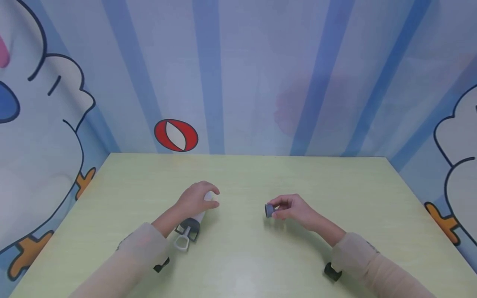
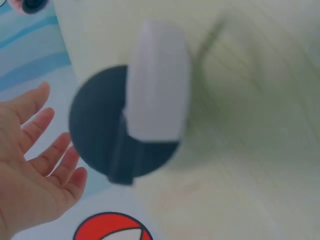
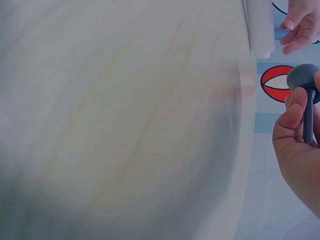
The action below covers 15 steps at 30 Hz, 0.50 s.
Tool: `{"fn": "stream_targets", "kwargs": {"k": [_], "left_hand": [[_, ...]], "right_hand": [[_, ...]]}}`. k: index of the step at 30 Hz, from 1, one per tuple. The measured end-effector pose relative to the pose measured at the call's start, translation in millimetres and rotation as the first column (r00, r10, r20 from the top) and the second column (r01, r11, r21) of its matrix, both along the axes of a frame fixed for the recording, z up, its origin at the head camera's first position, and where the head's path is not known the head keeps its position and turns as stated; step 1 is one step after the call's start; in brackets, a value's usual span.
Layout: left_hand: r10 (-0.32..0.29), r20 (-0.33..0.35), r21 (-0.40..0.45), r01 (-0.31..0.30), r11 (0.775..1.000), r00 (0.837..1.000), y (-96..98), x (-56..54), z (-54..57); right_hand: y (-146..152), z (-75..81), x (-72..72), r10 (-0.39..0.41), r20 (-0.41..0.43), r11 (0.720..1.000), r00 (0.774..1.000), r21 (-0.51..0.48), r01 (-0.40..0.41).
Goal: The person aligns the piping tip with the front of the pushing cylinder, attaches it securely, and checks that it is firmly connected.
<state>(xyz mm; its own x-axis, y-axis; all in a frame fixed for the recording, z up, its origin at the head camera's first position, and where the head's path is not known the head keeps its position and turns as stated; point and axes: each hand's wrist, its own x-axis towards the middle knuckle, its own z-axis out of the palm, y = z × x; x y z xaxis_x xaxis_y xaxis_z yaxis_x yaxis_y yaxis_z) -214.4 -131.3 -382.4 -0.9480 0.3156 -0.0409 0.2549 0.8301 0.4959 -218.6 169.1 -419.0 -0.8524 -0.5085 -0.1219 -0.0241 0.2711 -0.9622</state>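
Note:
A white cylinder [image 1: 200,216] lies on the table under my left hand [image 1: 195,198], whose fingers are spread loosely beside its far end. Its near end has a dark grey round part [image 1: 190,227] and a white loop handle [image 1: 181,243]. The left wrist view looks straight at the dark disc [image 2: 95,125], the white handle [image 2: 157,85] in front of it. With my right hand [image 1: 294,209] I pinch a small dark grey scoop [image 1: 269,210], held a little above the table. In the right wrist view the scoop's rounded bowl [image 3: 302,76] points away and its stem lies between thumb and fingers.
The pale table [image 1: 238,178] ends at a blue striped backdrop [image 1: 257,82] with cartoon figures on both sides. Black wrist devices [image 1: 332,272] sit under both sleeves, close over the table.

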Motion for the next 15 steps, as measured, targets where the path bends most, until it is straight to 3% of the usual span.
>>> {"fn": "stream_targets", "kwargs": {"k": [7, 15], "left_hand": [[0.070, -0.003, -0.090, -0.070, 0.993, 0.998, -15.0, -2.4, -13.2], [0.153, 0.081, -0.131, -0.141, 0.981, 0.985, -18.5, -0.3, -20.1]], "right_hand": [[0.8, -0.7, 0.8, -0.003, 0.000, 1.000, 1.000, 0.003, 0.003], [0.9, 0.3, 1.2, -0.007, 0.004, 1.000, 1.000, 0.014, 0.007]]}}
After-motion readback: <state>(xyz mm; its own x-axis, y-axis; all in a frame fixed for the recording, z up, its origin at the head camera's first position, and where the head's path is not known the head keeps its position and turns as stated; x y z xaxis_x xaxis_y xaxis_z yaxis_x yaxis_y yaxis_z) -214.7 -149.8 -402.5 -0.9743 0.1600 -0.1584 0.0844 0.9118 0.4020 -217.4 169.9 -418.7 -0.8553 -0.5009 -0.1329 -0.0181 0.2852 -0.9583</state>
